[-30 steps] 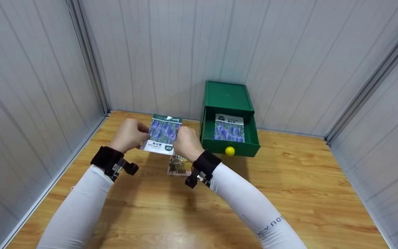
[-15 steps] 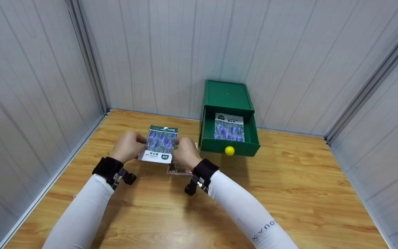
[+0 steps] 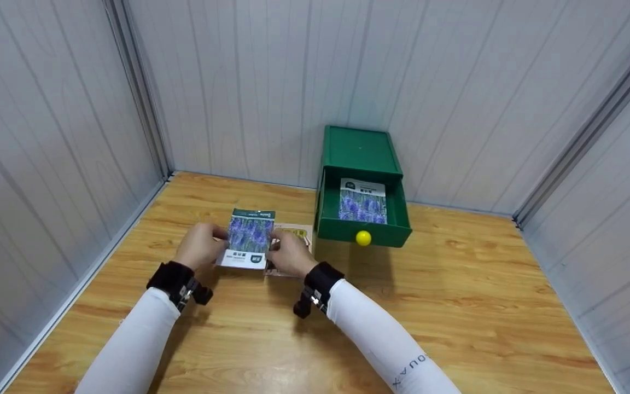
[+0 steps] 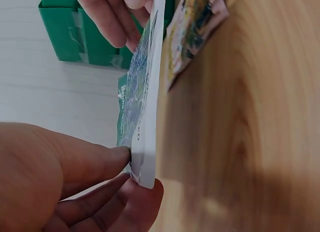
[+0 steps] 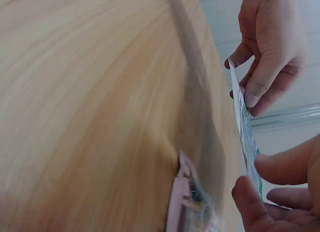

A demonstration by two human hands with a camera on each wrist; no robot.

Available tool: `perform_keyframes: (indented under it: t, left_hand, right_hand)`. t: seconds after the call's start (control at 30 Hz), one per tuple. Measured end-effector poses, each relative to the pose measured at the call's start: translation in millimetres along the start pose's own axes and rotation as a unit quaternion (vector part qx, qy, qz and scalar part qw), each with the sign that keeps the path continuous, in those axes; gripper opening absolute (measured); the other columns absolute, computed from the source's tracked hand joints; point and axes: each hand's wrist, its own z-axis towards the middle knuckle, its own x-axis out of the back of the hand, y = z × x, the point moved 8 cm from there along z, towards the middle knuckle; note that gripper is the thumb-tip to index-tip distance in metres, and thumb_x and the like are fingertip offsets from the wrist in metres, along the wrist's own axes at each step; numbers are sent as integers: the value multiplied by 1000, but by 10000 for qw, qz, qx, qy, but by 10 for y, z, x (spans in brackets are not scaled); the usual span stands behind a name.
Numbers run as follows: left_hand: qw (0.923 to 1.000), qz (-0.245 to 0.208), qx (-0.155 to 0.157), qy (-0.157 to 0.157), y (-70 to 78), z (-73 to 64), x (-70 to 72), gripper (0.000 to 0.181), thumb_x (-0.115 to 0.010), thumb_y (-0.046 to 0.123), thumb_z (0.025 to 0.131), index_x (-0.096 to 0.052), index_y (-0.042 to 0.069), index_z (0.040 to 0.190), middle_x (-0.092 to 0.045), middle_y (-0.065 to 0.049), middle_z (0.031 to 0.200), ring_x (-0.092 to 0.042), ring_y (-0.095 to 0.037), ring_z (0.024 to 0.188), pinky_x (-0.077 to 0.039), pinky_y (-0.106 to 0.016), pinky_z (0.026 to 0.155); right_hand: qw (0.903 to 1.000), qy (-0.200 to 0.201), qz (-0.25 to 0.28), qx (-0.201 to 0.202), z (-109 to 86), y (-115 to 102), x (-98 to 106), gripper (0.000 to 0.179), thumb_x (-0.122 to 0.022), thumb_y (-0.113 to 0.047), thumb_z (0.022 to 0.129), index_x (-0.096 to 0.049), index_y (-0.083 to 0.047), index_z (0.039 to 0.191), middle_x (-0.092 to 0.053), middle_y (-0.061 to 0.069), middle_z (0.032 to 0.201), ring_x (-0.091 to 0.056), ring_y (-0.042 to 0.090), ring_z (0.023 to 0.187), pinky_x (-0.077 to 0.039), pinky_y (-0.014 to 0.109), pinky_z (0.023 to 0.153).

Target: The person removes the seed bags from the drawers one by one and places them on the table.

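Note:
A seed packet point(image 3: 250, 235) printed with purple flowers, green along its far edge and white along its near one, hangs a little above the wooden surface. My left hand point(image 3: 201, 246) pinches its left edge between thumb and fingers; in the left wrist view the thumb point(image 4: 102, 159) presses the printed face. At the opposite edge, my right hand point(image 3: 293, 254) pinches the packet with thumb and finger, as the right wrist view shows. Below the right hand lies a pink-edged packet point(image 3: 301, 229) with a yellow print, partly covered by that hand.
A green drawer box point(image 3: 361, 150) stands against the back wall. Its drawer point(image 3: 328, 219) is pulled out, with a yellow knob point(image 3: 363, 238) on the front. Another purple-flower packet point(image 3: 363, 207) lies inside. Pale panels point(image 3: 249, 87) enclose the sides and back.
Both hands have brought the purple-flower packet lower, nearer to me and slightly left. More of the pink-edged packet shows now. The drawer has not moved.

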Motion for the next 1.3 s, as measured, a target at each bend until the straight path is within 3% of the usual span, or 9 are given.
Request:
perform_keyframes:
  t: [0.3, 0.47, 0.73, 1.07, 1.3]
  left_hand:
    - [10000, 42, -70, 45, -77, -1, -73, 25, -73, 6, 101, -80, -7, 121, -78, -26, 122, -74, -42, 112, -60, -57, 95]
    - [10000, 5, -8, 31, -137, 3, -99, 26, -72, 5, 102, -79, -9, 123, -77, -27, 123, -73, -46, 116, -59, -60, 100]
    - [9999, 115, 10, 62, -199, 10, -103, 27, -73, 4, 100, -78, -10, 123, -77, -29, 123, -71, -48, 118, -56, -62, 104]
    - [9999, 98, -27, 120, -262, 16, -115, 27, -75, 5, 100, -78, -10, 122, -77, -29, 123, -71, -49, 118, -56, -63, 105]
    - [9997, 170, -124, 158, -252, 12, -110, 27, -72, 6, 101, -78, -10, 121, -78, -29, 120, -73, -48, 113, -58, -61, 100]
  right_hand:
    - [9996, -75, 278, -59, 11, 123, -77, 51, -74, 3, 100, -63, 9, 150, -78, 18, 120, -68, 15, 96, -58, 33, 96]
    - [9985, -132, 501, -180, 17, 144, -103, 50, -74, 1, 101, -64, 9, 149, -79, 18, 120, -74, 21, 105, -61, 37, 99]
    - [9967, -174, 710, -351, 21, 136, -135, 47, -68, -1, 104, -64, 8, 150, -70, 22, 145, -66, 33, 136, -53, 43, 117]
    - [9942, -331, 938, -415, 26, 165, -202, 47, -64, -2, 108, -60, 8, 153, -66, 21, 152, -60, 31, 145, -50, 40, 120]
    - [9939, -289, 1011, -327, 51, 133, -217, 45, -63, 0, 106, -62, 10, 151, -69, 24, 147, -63, 33, 140, -52, 41, 117]
